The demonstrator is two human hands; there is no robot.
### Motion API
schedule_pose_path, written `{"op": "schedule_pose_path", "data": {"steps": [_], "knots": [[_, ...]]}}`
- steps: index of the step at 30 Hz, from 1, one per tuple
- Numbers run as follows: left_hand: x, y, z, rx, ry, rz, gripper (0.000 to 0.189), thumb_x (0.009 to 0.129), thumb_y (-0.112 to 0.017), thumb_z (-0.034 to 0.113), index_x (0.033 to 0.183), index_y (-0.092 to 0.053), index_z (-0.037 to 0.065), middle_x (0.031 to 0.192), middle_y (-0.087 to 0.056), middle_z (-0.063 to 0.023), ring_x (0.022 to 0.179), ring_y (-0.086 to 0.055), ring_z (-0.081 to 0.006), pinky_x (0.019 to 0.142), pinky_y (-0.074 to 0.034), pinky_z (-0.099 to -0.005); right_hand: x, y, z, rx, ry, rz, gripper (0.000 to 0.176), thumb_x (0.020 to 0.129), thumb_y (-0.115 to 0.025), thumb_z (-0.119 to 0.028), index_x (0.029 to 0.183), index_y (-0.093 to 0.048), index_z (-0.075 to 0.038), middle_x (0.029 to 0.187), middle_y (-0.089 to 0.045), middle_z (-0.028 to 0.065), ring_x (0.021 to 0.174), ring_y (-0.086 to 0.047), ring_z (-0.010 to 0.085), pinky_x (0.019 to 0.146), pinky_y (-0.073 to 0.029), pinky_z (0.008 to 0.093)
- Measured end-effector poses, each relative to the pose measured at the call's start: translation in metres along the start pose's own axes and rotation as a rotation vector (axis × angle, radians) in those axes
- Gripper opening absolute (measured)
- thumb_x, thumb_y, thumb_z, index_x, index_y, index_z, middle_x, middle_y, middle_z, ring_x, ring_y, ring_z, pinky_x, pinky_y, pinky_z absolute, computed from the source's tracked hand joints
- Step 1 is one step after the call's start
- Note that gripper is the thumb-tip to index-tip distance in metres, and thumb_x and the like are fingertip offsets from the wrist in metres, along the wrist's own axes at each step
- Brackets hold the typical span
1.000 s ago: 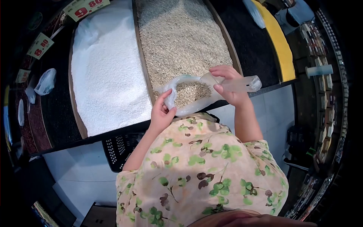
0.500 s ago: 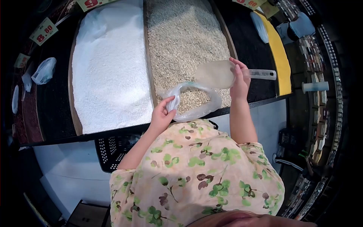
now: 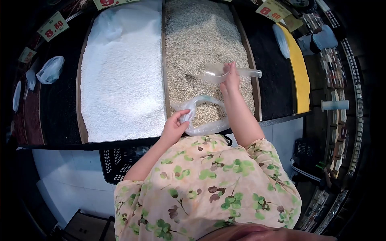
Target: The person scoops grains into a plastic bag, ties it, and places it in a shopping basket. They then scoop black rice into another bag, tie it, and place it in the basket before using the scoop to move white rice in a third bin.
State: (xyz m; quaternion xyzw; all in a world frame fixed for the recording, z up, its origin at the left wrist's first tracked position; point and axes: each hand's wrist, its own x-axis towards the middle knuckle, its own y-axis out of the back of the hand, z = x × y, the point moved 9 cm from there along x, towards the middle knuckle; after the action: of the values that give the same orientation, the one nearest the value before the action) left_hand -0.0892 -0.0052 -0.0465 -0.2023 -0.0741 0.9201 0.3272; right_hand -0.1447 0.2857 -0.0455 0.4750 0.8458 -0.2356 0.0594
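Clear plastic scoop [image 3: 215, 74]: clasped by right hand [image 3: 231, 78], blade leftward
Translucent plastic bag [image 3: 207, 129]: rim pinched by left hand [image 3: 175, 127]
Yellowish rectangular card [image 3: 53, 26]: "8.80"

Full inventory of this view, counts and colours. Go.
Scoop: 1, clear, at the beige grain, right hand
Open bag: 1, translucent white, near end of centre bin, beige grain inside
Beige grain: 1 bin, beige, centre
White grain: 1 bin, white, left of centre
Black grain: 2 sections, black, flanking those bins
Yellow grain: 1 section, yellow, right end
Dark red grain: dark red, left end, sections unclear
Other bags: at least 4, translucent, left and right
Price signs: at least 4, pale with red digits, far edge and left
Baskets: at least 2, black, low left and right
Shelf goods: uncountable, mixed, right
Floral top: 1, cream, green, brown, worn
Left hand: 1, bare, gripping open bag
Right hand: 1, bare, gripping scoop
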Motion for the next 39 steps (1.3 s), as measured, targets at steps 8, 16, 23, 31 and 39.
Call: {"op": "schedule_pose_path", "data": {"steps": [8,16,23,31,39], "knots": [[0.001,0.001,0.001,0.023,0.021,-0.010,0.044,0.082,-0.055,-0.006,0.125,-0.048,-0.001,0.106,-0.057,-0.0060,0.084,-0.056,-0.0056,0.074,-0.045,-0.0189,0.020,-0.003,0.019,0.210,-0.039,-0.002,0.035,0.093,-0.049,-0.033,0.110,-0.048,-0.002,0.108,-0.056,0.0084,0.103,-0.052,0.0212,0.093,-0.039,0.0351],[0.006,0.007,0.005,-0.044,-0.094,0.082,0.043,0.080,-0.057,-0.003,0.122,-0.052,0.002,0.082,-0.051,0.0056,0.057,-0.034,0.0014,0.051,-0.029,-0.0151,0.032,0.023,0.008,0.411,-0.093,-0.102,0.026,0.091,-0.041,-0.027,0.100,-0.053,-0.006,0.104,-0.059,0.0090,0.103,-0.053,0.0229,0.097,-0.034,0.0364],[0.003,0.004,0.019,-0.037,-0.092,0.102,0.046,0.079,-0.056,-0.006,0.124,-0.050,0.002,0.085,-0.053,0.0038,0.057,-0.036,0.0017,0.051,-0.030,-0.0147,0.009,0.059,-0.024,0.366,-0.001,-0.164,0.031,0.090,-0.041,-0.026,0.097,-0.059,-0.002,0.105,-0.063,0.0144,0.105,-0.055,0.0310,0.099,-0.035,0.0426],[-0.005,-0.009,0.038,-0.086,-0.104,0.051,0.054,0.080,-0.053,-0.011,0.131,-0.040,-0.001,0.110,-0.055,-0.0074,0.086,-0.057,-0.0074,0.071,-0.045,-0.0190,-0.045,0.095,-0.048,0.304,0.011,-0.258,0.027,0.088,-0.046,-0.024,0.101,-0.058,-0.003,0.113,-0.060,0.0185,0.104,-0.056,0.0295,0.092,-0.041,0.0414],[-0.008,-0.024,0.044,-0.036,-0.151,-0.028,0.055,0.080,-0.053,-0.011,0.132,-0.039,0.001,0.112,-0.055,-0.0075,0.088,-0.057,-0.0076,0.073,-0.046,-0.0199,-0.116,0.050,-0.086,-0.090,0.317,-0.525,0.027,0.081,-0.056,-0.011,0.104,-0.055,0.003,0.109,-0.058,0.0208,0.104,-0.056,0.0284,0.095,-0.040,0.0398]]}}
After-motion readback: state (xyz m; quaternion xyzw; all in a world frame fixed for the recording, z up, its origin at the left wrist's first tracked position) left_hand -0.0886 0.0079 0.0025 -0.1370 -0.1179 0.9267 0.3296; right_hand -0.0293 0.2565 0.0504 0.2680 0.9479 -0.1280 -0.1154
